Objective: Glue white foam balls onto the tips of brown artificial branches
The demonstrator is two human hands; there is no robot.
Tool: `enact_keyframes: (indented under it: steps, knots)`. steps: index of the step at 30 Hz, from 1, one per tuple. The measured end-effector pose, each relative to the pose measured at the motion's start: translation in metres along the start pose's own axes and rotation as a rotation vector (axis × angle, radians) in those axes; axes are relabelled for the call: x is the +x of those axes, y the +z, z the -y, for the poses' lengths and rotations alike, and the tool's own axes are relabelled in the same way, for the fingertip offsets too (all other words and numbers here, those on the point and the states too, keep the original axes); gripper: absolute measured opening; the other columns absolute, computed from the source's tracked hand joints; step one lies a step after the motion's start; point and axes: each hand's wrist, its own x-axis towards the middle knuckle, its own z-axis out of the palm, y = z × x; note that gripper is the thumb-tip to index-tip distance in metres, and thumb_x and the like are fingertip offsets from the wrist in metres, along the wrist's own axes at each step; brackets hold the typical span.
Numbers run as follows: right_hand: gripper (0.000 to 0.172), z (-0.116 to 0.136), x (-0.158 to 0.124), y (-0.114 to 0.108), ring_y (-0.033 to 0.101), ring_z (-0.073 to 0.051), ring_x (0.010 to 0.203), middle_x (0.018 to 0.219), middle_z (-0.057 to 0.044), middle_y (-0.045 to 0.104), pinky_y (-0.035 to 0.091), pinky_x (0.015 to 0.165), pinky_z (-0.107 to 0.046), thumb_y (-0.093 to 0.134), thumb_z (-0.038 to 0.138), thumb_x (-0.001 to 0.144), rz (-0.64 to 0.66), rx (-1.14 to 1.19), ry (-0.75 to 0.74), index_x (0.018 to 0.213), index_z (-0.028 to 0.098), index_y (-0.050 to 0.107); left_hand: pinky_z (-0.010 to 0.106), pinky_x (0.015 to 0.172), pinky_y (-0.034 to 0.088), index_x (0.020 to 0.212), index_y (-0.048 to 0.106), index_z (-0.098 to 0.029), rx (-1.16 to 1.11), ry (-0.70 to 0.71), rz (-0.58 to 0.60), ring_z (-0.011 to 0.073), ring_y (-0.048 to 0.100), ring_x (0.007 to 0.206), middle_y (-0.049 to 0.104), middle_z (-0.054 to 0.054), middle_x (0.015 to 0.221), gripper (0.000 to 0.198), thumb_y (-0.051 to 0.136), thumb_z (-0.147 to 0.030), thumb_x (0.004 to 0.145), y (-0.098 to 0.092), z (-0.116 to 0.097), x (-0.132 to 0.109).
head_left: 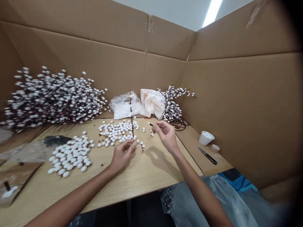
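My left hand (123, 154) grips a thin dark twig (131, 110) that stands almost upright, with several white beads along it. My right hand (167, 135) pinches a short dark stick (151, 124) between thumb and finger, a little to the right of the twig. Loose white oval beads lie on the pale wooden table (151, 170) in a heap (69, 154) at the left and a spread (115, 132) just beyond my left hand. Several more lie scattered near my right fingers.
A large pile of white-budded branches (54, 97) lies at the far left, and a smaller bunch (174, 107) stands at the back. Also there are a plastic bag (123, 105), cream wrapping (152, 102), a foam cup (205, 137) and a black-handled knife (207, 155). Cardboard walls surround the table.
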Motion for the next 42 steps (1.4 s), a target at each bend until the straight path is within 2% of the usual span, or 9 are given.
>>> enact_keyframes:
  steps: [4, 8, 12, 21, 33, 36, 42]
  knots:
    - [0.009, -0.010, 0.012, 0.032, 0.058, -0.013, 0.070, 0.076, -0.004, 0.063, 0.047, 0.065, -0.026, 0.058, 0.025, 0.084, 0.026, -0.137, -0.297, 0.084, 0.017, 0.062, 0.019, 0.055, 0.048, 0.080, 0.064, -0.013, -0.020, -0.009, -0.036, 0.0099, 0.058, 0.056, 0.062, 0.001, 0.066, 0.025, 0.065, -0.039, 0.078, 0.000, -0.002, -0.001]
    - [0.006, -0.026, 0.011, 0.036, 0.058, -0.014, 0.073, 0.078, -0.005, 0.063, 0.047, 0.068, -0.028, 0.054, 0.019, 0.084, 0.051, -0.314, -0.453, 0.083, 0.017, 0.060, 0.020, 0.054, 0.048, 0.079, 0.063, -0.014, -0.027, -0.025, -0.052, 0.0104, 0.057, 0.055, 0.061, 0.000, 0.063, 0.026, 0.064, -0.040, 0.078, 0.001, 0.000, -0.001]
    - [0.007, -0.036, 0.005, 0.032, 0.056, -0.014, 0.068, 0.073, -0.003, 0.062, 0.045, 0.064, -0.028, 0.052, 0.018, 0.085, 0.064, -0.410, -0.449, 0.081, 0.018, 0.059, 0.020, 0.054, 0.048, 0.081, 0.064, -0.014, -0.025, -0.030, -0.033, 0.0102, 0.057, 0.056, 0.062, 0.001, 0.067, 0.026, 0.064, -0.039, 0.078, 0.003, 0.003, 0.001]
    - [0.008, -0.037, 0.002, 0.032, 0.055, -0.013, 0.066, 0.072, -0.002, 0.062, 0.045, 0.062, -0.026, 0.052, 0.014, 0.084, 0.036, -0.468, -0.476, 0.080, 0.018, 0.058, 0.020, 0.055, 0.047, 0.084, 0.064, -0.014, -0.016, -0.034, -0.016, 0.0095, 0.056, 0.056, 0.061, 0.000, 0.067, 0.023, 0.064, -0.037, 0.079, 0.004, 0.004, 0.001]
    - [0.007, -0.037, 0.003, 0.028, 0.056, -0.013, 0.067, 0.073, -0.003, 0.061, 0.046, 0.064, -0.029, 0.054, 0.017, 0.084, 0.006, -0.389, -0.431, 0.081, 0.018, 0.059, 0.020, 0.054, 0.048, 0.082, 0.061, -0.015, -0.010, -0.030, 0.000, 0.0101, 0.056, 0.057, 0.059, 0.000, 0.066, 0.024, 0.063, -0.038, 0.081, 0.004, 0.004, 0.001]
    - [0.005, -0.038, 0.004, 0.027, 0.057, -0.014, 0.070, 0.076, -0.003, 0.062, 0.048, 0.066, -0.030, 0.055, 0.019, 0.084, -0.058, -0.319, -0.421, 0.083, 0.018, 0.060, 0.020, 0.055, 0.048, 0.082, 0.062, -0.014, 0.000, -0.023, 0.002, 0.0099, 0.055, 0.057, 0.059, 0.001, 0.066, 0.023, 0.061, -0.037, 0.082, 0.004, 0.003, 0.000]
    - [0.009, -0.033, 0.015, 0.018, 0.057, -0.012, 0.068, 0.074, -0.002, 0.059, 0.048, 0.063, -0.026, 0.056, 0.028, 0.086, -0.321, -0.178, -0.359, 0.085, 0.019, 0.059, 0.021, 0.054, 0.049, 0.083, 0.062, -0.014, 0.033, 0.000, 0.036, 0.0110, 0.057, 0.059, 0.060, 0.002, 0.066, 0.022, 0.059, -0.036, 0.084, 0.003, 0.004, -0.001]
